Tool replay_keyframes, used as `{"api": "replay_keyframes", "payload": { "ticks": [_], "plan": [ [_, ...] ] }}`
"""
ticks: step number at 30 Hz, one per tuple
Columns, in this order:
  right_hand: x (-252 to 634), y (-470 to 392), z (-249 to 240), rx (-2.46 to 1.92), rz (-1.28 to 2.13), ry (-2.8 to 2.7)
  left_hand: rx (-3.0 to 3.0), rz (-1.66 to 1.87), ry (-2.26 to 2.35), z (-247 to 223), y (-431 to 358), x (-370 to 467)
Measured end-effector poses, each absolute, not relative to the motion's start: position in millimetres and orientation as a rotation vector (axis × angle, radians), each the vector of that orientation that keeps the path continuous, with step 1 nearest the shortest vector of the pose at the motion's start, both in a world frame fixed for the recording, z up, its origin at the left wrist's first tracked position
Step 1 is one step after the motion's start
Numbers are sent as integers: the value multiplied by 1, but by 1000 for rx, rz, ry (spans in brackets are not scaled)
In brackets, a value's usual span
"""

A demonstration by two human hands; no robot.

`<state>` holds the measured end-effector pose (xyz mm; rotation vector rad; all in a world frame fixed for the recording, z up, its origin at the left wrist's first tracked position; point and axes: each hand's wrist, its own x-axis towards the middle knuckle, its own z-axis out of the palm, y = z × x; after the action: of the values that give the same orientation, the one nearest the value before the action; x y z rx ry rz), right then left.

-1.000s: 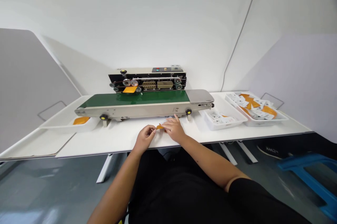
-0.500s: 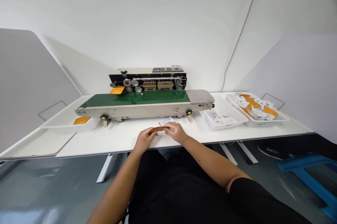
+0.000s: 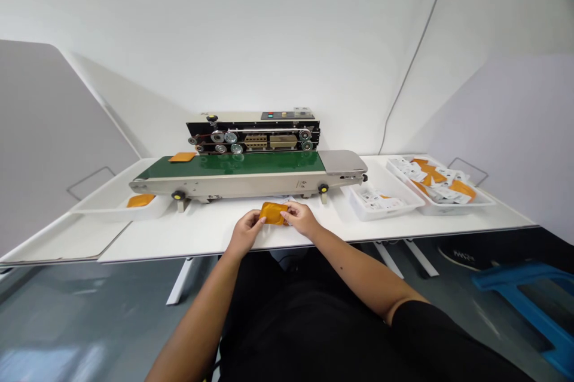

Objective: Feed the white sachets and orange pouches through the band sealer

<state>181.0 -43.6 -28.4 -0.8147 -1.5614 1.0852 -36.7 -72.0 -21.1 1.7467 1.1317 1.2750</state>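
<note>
Left hand [image 3: 244,231]: my thumb and fingers grasp the left edge of one flat, orange, rectangular packet [image 3: 272,213].
Right hand [image 3: 305,220]: my thumb and fingers pinch that packet's right edge.
Held packet: one, between my two hands, above the front edge of the long white table [image 3: 201,232].
Green belt [image 3: 251,165]: one second orange packet [image 3: 182,156] lies at its back edge, near the left end.
Black-and-cream machine [image 3: 253,136]: one, with metal wheels, just behind the belt.
Left side: one shallow white plastic tray [image 3: 156,208], with one third orange packet [image 3: 140,200] visible near its right end.
Right side: two white plastic trays, the smaller tray [image 3: 389,213] holding a low pile of white printed packets [image 3: 381,199], the fuller tray [image 3: 448,210] a mixed orange-and-white pile [image 3: 434,182] (too overlapped for me to count either).
Floor: one blue plastic stool [image 3: 524,289], beyond the table's front right corner.
</note>
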Motion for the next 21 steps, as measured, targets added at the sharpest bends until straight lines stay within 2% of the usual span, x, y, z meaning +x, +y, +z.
{"api": "replay_keyframes", "payload": {
  "ticks": [5,11,14,17,21],
  "plan": [
    [185,-49,-24,-881,804,-1701,1897,1431,1224,-19,-74,-39],
    [187,-58,-13,-630,865,-1858,2099,1459,1133,-11,-83,-37],
    [186,-58,-6,-698,906,-1769,2140,1422,1059,-9,-86,-36],
    [192,-53,13,-863,876,-1643,2125,1404,1054,-9,-89,-36],
    [216,-29,62,-909,844,-1473,2085,1417,1073,-10,-89,-36]
  ]
}}
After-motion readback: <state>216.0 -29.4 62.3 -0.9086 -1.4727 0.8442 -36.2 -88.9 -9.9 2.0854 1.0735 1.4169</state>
